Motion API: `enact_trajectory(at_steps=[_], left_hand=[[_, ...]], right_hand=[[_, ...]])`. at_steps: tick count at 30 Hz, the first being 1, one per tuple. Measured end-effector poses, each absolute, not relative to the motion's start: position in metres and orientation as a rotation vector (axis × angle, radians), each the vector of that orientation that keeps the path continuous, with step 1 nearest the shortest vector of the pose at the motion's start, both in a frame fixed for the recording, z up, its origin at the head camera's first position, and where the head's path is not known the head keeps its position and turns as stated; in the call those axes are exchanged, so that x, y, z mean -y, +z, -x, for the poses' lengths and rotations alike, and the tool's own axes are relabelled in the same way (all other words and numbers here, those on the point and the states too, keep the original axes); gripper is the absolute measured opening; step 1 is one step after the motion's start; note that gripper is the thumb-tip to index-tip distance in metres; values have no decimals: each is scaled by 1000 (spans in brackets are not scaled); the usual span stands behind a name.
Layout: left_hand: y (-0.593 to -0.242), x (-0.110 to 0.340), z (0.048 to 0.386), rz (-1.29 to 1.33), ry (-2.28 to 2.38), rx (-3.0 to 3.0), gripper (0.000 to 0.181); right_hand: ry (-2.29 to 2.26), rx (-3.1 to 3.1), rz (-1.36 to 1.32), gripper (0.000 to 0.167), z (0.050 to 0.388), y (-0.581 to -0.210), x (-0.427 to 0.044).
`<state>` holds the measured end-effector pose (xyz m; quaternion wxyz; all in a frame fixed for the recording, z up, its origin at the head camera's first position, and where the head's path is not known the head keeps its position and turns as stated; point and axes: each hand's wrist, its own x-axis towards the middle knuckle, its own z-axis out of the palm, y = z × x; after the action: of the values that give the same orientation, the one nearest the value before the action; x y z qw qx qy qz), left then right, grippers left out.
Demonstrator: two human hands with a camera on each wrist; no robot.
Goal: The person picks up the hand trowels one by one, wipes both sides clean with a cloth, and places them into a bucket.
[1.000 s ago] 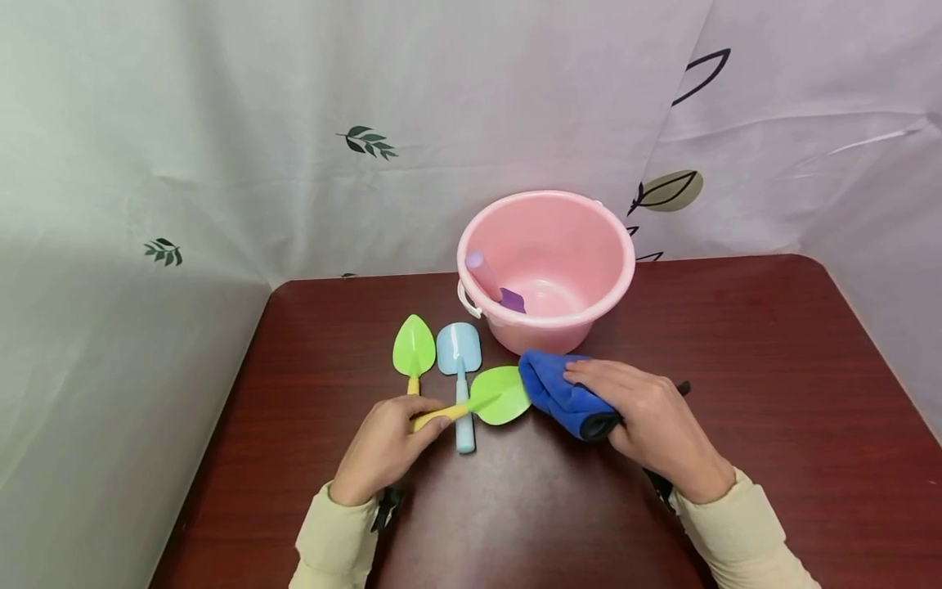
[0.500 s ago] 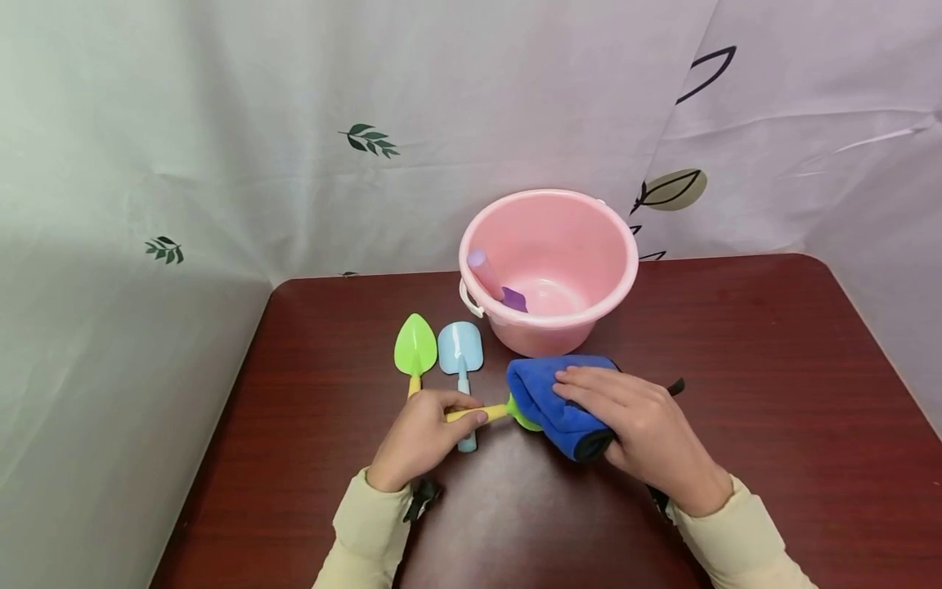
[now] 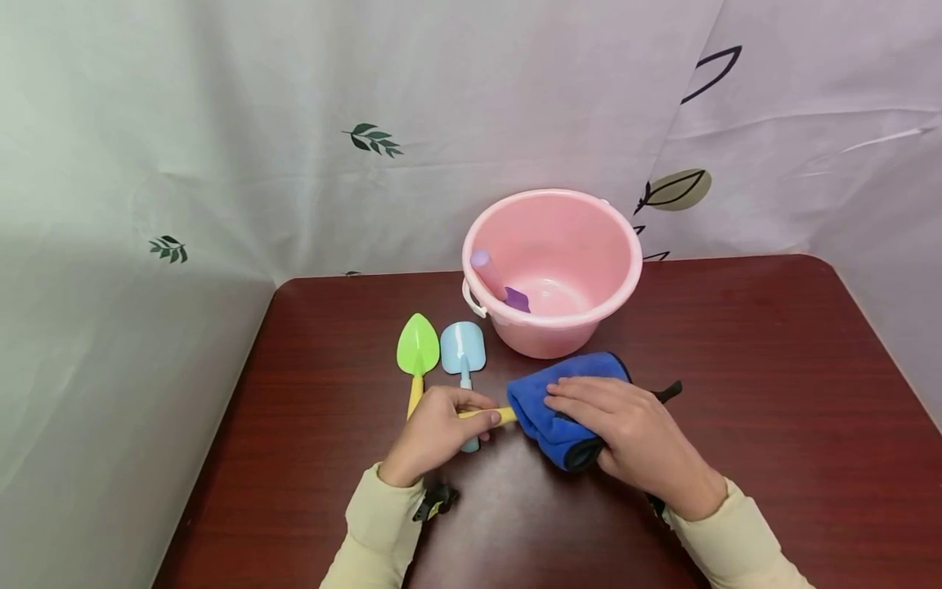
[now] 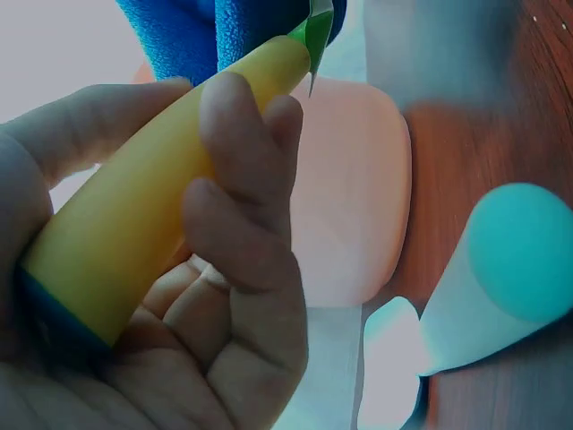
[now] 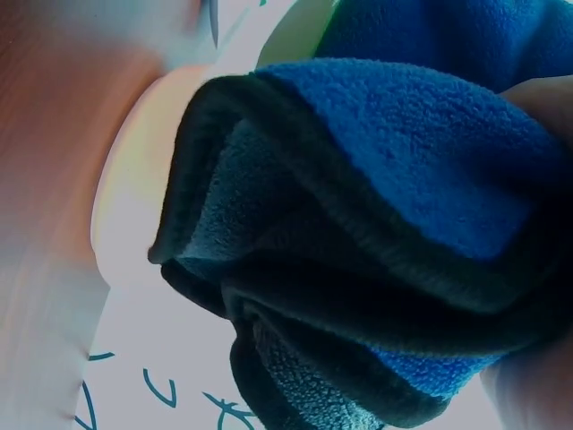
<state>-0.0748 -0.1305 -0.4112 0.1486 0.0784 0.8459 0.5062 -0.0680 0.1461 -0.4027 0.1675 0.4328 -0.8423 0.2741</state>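
My left hand (image 3: 441,429) grips the yellow handle (image 4: 134,197) of a toy shovel, fingers curled round it. A sliver of the shovel's green blade (image 4: 315,36) shows in the left wrist view; blue cloth covers the rest. My right hand (image 3: 636,429) holds that folded blue cloth (image 3: 567,409), which has a black edge, around the blade. Left of them lie a green shovel (image 3: 418,345) with a yellow handle and a light blue shovel (image 3: 464,348). The left hand hides part of both handles.
Behind the hands stands a pink bucket (image 3: 552,334) with a white handle (image 3: 474,300). A purple shovel (image 3: 518,299) leans inside it. All rests on a dark red wooden table (image 3: 773,368), with pale patterned curtain (image 3: 441,204) at the back and sides.
My left hand has moved right with the shovel, and its green blade has gone under the cloth. The right hand and cloth have shifted slightly down and left.
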Motion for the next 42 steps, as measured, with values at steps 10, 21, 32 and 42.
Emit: enact_trajectory(at_steps=[10, 21, 32, 42], left_hand=[[-407, 133, 74, -179, 1506, -2435, 16], [-405, 134, 74, -210, 1511, -2439, 15], [-404, 137, 74, -193, 1555, -2455, 16], [-402, 143, 75, -160, 1516, -2503, 16]], right_hand=[[742, 2420, -1278, 68, 68, -408, -140], [650, 2547, -1268, 63, 67, -412, -137], [625, 2575, -1225, 60, 69, -411, -136], [634, 2530, -1192, 56, 72, -414, -140]])
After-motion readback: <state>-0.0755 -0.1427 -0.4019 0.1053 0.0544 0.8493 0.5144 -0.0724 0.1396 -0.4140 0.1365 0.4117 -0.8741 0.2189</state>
